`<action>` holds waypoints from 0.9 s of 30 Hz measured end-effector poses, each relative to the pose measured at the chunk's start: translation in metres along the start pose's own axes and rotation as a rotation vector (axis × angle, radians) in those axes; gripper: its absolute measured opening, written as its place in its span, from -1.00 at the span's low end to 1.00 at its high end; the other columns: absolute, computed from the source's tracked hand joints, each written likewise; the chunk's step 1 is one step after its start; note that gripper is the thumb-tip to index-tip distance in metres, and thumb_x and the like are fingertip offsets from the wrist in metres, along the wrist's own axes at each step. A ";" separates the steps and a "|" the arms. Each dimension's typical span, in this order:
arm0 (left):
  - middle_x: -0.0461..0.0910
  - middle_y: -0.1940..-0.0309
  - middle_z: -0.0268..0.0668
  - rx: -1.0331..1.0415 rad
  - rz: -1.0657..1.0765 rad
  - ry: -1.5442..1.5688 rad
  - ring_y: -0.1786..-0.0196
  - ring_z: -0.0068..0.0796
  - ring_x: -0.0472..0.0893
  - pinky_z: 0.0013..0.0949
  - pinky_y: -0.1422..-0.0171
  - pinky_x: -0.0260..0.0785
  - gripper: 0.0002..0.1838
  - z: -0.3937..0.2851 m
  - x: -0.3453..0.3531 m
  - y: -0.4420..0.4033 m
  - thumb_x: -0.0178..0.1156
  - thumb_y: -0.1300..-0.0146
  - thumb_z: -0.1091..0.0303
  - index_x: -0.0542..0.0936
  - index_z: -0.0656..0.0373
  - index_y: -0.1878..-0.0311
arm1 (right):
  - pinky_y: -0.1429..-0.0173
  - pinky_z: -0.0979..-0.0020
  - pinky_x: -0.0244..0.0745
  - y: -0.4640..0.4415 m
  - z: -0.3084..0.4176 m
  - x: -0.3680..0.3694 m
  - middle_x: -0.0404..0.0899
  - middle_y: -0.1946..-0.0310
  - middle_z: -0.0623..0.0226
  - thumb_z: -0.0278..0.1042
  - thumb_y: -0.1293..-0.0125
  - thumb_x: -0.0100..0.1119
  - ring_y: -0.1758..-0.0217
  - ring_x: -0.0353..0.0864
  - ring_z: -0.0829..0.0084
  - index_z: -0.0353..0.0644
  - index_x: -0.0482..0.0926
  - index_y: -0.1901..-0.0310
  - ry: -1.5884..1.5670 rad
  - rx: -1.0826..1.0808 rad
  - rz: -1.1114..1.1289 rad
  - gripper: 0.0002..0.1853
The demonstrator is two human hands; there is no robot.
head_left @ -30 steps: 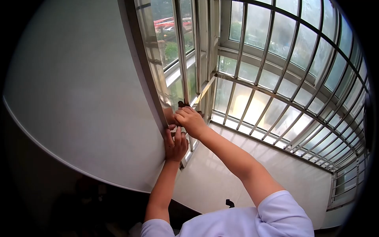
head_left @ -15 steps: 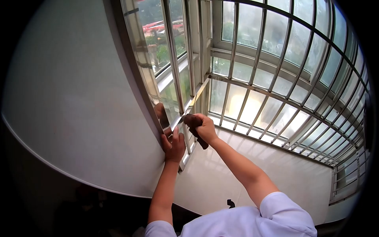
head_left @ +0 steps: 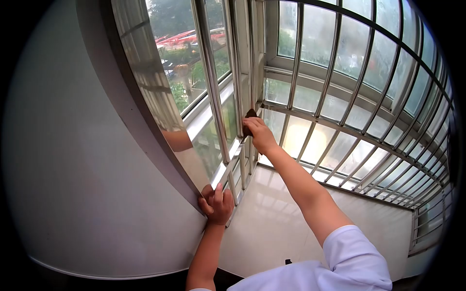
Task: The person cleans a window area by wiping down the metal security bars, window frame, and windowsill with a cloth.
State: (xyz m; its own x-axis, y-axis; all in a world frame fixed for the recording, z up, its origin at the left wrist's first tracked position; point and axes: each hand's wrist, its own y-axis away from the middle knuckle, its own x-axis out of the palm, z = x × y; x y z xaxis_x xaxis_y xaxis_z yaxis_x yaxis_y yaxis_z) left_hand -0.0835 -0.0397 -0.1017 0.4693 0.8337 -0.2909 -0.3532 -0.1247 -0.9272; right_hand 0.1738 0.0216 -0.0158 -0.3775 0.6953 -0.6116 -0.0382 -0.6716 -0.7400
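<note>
My right hand (head_left: 260,135) is closed around a dark brown cloth (head_left: 249,127). It presses the cloth against the horizontal metal rail of the window bars, close to the corner. Part of the cloth is hidden by my fingers. Lower and to the left, my left hand (head_left: 218,207) rests at the near end of the metal rail (head_left: 221,170), beside the dark frame edge (head_left: 160,138) of a large pale panel. Its fingers are apart and somewhat bent, and I see nothing held in them. A shiny surface next to the frame reflects part of an arm.
The large pale panel (head_left: 87,169) fills the left side. Upright metal bars (head_left: 212,77) stand before the left window, and more bars (head_left: 335,63) curve round to the right. Below lies a light, glossy surface (head_left: 291,218) with a small black object (head_left: 288,261) on it.
My right hand has moved the cloth forward along the rail, away from my left hand toward the corner. The view has shifted, and my left hand stays at the rail's near end.
</note>
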 end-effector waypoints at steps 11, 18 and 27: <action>0.35 -0.10 -0.28 -0.057 0.020 0.119 -0.06 0.00 0.33 0.01 -0.47 -0.18 -0.90 0.001 0.003 0.002 0.01 -0.22 0.38 0.49 -0.01 0.40 | -0.15 0.37 0.41 0.038 0.010 0.006 0.58 0.09 0.17 -0.69 0.00 -0.01 -0.02 0.54 0.18 -0.23 0.54 0.05 -0.466 0.260 -0.233 -0.59; 0.32 -0.13 -0.26 -0.023 0.014 0.025 -0.09 0.03 0.24 -0.04 -0.44 -0.07 -0.88 0.000 -0.007 -0.011 -0.01 -0.23 0.37 0.50 -0.01 0.40 | -0.16 0.22 0.39 0.007 -0.076 -0.047 0.50 0.01 0.09 -0.72 -0.01 -0.02 -0.08 0.46 0.05 -0.19 0.45 -0.05 -0.015 0.254 -0.526 -0.50; 0.40 -0.09 -0.23 -0.021 0.083 -0.010 -0.30 0.25 0.05 0.29 -0.42 -0.37 -0.89 0.001 0.003 0.015 0.04 -0.18 0.29 0.54 -0.05 0.41 | -0.23 0.29 0.36 -0.030 -0.120 -0.010 0.47 -0.09 0.19 -0.65 -0.04 0.03 -0.23 0.38 0.16 -0.19 0.46 -0.06 0.583 0.164 0.016 -0.54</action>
State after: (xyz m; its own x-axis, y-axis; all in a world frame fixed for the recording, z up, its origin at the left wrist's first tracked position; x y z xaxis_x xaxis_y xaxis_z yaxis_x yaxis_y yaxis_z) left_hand -0.0885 -0.0388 -0.1160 0.4308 0.8253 -0.3651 -0.3734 -0.2053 -0.9047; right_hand 0.2900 0.0659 -0.0214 0.1883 0.6794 -0.7092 -0.1962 -0.6815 -0.7050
